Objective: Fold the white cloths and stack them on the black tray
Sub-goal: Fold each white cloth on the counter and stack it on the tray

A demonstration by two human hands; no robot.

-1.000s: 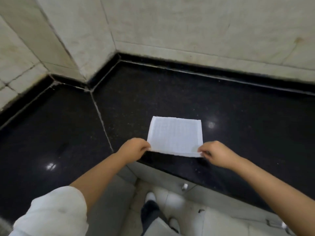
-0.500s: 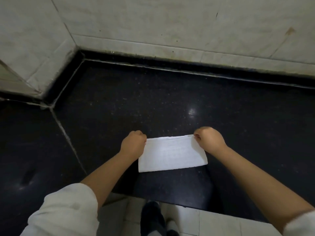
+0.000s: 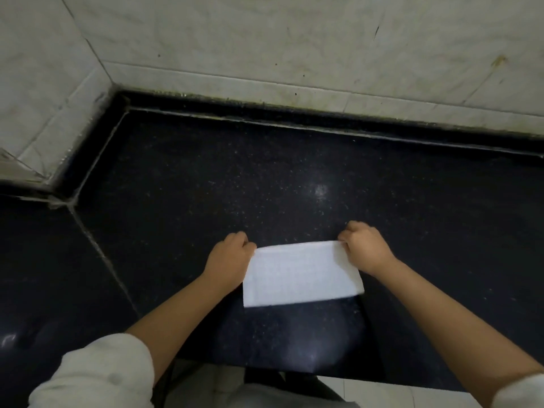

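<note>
A white cloth (image 3: 300,275), folded into a narrow rectangle, lies flat on the black speckled counter (image 3: 235,184) near its front edge. My left hand (image 3: 229,256) pinches the cloth's far left corner with curled fingers. At the far right corner, my right hand (image 3: 365,247) pinches it the same way. No black tray is in view.
Pale tiled walls (image 3: 294,39) run along the back and the left, meeting the counter at a dark raised rim. A grout seam (image 3: 100,251) crosses the counter on the left. The counter's front edge lies just below the cloth, with light floor tiles (image 3: 382,390) beneath.
Both hands carried the cloth's near edge away from me onto the far edge, halving it from a square to a narrow rectangle. The camera view shifted right and tilted down.
</note>
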